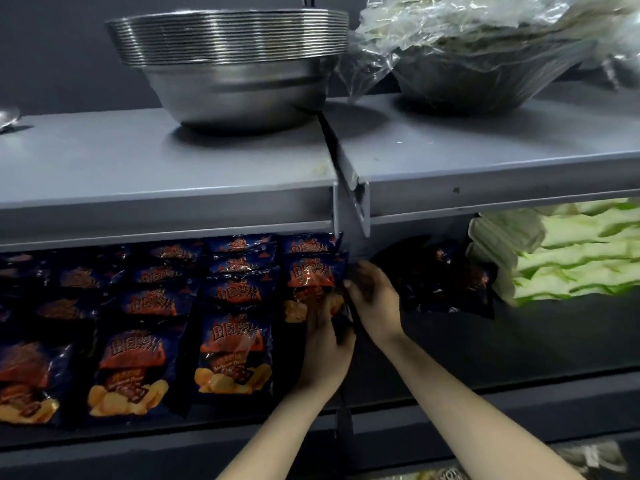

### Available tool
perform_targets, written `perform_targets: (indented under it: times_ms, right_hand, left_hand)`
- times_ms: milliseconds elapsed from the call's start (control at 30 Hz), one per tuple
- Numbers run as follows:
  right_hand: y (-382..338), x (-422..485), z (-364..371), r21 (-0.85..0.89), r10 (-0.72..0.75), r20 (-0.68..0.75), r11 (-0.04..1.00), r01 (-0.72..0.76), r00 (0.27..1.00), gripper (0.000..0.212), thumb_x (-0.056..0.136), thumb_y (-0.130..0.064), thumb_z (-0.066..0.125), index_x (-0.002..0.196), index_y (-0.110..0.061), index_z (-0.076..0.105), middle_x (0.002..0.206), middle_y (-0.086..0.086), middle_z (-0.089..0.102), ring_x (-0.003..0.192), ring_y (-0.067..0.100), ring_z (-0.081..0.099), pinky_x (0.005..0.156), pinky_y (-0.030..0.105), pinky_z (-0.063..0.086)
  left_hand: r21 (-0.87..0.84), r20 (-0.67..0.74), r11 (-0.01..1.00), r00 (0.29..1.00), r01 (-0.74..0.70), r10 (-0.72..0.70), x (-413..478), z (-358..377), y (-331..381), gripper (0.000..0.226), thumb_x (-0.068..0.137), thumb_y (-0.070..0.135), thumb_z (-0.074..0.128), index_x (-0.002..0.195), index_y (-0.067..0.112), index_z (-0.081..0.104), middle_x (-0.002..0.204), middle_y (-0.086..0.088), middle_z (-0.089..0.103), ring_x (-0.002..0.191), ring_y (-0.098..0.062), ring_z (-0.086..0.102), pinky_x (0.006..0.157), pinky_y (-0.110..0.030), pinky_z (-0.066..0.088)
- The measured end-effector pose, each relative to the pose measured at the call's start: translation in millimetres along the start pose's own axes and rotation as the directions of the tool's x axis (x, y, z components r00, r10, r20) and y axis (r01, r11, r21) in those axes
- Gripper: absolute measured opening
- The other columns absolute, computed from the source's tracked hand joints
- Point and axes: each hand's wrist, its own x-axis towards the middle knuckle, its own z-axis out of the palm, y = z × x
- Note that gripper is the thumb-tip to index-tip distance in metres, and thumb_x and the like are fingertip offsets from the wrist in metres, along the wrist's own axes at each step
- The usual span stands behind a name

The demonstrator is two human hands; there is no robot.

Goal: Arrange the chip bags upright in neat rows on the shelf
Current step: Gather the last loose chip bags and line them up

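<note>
Dark blue chip bags with orange labels stand upright in several rows on the lower shelf (519, 341); the front bag of one row (235, 355) is nearest me. At the right end of the rows, my left hand (323, 355) and my right hand (372, 299) together hold one chip bag (313, 282) by its lower part and right edge. More dark chip bags (450, 278) lie loosely heaped to the right of my hands, deeper in the shelf.
A grey upper shelf (173, 168) overhangs the bags, with a metal bracket (356, 206) just above my hands. On it stand stacked steel bowls (235, 64) and a plastic-wrapped bowl (485, 57). Green and white packs (571, 251) fill the lower shelf's right end.
</note>
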Motion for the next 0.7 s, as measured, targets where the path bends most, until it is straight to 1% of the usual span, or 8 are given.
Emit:
perform_targets:
  times_ms: [100,133,200,267,400,467,567,700]
  right_hand:
    - [-13.7,5.4,-28.8,-0.022,-0.134,-0.076,0.991,0.133,0.988,0.032,0.088,-0.012,0.062,0.12,-0.008,0.057,0.112,0.008,0.058,0.101,0.016,0.061,0.089,0.022,0.05]
    - [-16.1,6.6,-41.0,-0.024,-0.169,-0.106,0.986,0.167,0.98,0.03,0.089,-0.008,0.059,0.119,-0.006,0.057,0.112,0.01,0.057,0.099,0.016,0.06,0.087,0.018,0.049]
    - [-17.9,7.5,-67.5,-0.048,-0.221,-0.178,0.975,0.215,0.959,0.029,0.089,-0.004,0.053,0.118,-0.003,0.057,0.112,0.011,0.056,0.097,0.014,0.059,0.084,0.006,0.043]
    - [-13.8,7.7,-94.0,-0.076,-0.234,-0.245,0.972,0.223,0.941,0.029,0.089,-0.006,0.05,0.116,-0.003,0.058,0.111,0.009,0.054,0.097,0.008,0.057,0.085,0.003,0.039]
    - [6.0,6.3,-143.8,-0.126,-0.189,-0.291,0.979,0.158,0.938,0.028,0.09,0.002,0.051,0.115,-0.007,0.059,0.112,0.005,0.054,0.096,0.005,0.056,0.085,0.006,0.041]
    - [16.7,7.0,-167.2,-0.166,-0.18,-0.283,0.977,0.136,0.942,0.031,0.088,0.004,0.051,0.115,-0.009,0.059,0.113,0.006,0.055,0.093,0.004,0.056,0.085,0.009,0.043]
    - [26.8,9.8,-196.7,-0.19,-0.158,-0.269,0.976,0.108,0.95,0.028,0.087,0.007,0.051,0.111,-0.005,0.062,0.11,0.01,0.057,0.082,0.001,0.055,0.076,0.002,0.039]
    - [37.3,13.3,-222.6,-0.192,-0.162,-0.202,0.974,0.123,0.966,0.032,0.084,0.011,0.052,0.108,-0.007,0.064,0.105,0.007,0.058,0.085,-0.001,0.053,0.073,0.004,0.04]
  left_hand:
    - [-0.043,0.031,0.996,0.996,-0.084,0.085,8.2,12.3,13.7,0.062,0.087,0.007,0.057,0.141,0.018,0.03,0.146,-0.002,0.033,0.136,-0.016,0.031,0.112,-0.029,0.028]
    - [-0.039,0.041,0.993,0.993,-0.109,0.111,10.7,18.9,18.6,0.061,0.086,0.007,0.057,0.14,0.017,0.032,0.145,-0.003,0.035,0.135,-0.016,0.033,0.112,-0.031,0.029]
    - [-0.011,0.055,0.988,0.986,-0.154,0.155,15.1,33.4,30.5,0.059,0.086,0.01,0.058,0.14,0.015,0.033,0.145,-0.002,0.035,0.135,-0.014,0.032,0.11,-0.02,0.023]
    - [-0.001,0.06,0.981,0.98,-0.192,0.192,21.7,49.4,42.2,0.061,0.085,0.013,0.062,0.14,0.014,0.034,0.144,-0.001,0.037,0.134,-0.012,0.032,0.105,-0.012,0.018]
    - [0.011,0.079,0.978,0.975,-0.208,0.207,41.7,82.1,66.2,0.069,0.077,0.018,0.072,0.137,0.01,0.04,0.141,-0.007,0.042,0.132,-0.018,0.037,0.103,-0.013,0.02]
    - [0.061,0.077,0.974,0.974,-0.217,0.212,52.8,97.4,74.7,0.073,0.075,0.022,0.073,0.139,0.013,0.039,0.145,-0.009,0.037,0.135,-0.023,0.032,0.109,-0.023,0.022]
    - [0.192,0.056,0.963,0.982,-0.188,0.18,65.3,114.5,79.8,0.076,0.076,0.03,0.072,0.141,0.022,0.035,0.15,-0.008,0.028,0.138,-0.029,0.023,0.113,-0.041,0.024]
    - [0.286,0.038,0.95,0.992,-0.124,0.118,77.4,121.0,75.6,0.07,0.075,0.033,0.073,0.137,0.02,0.042,0.146,-0.011,0.033,0.135,-0.033,0.027,0.11,-0.046,0.028]
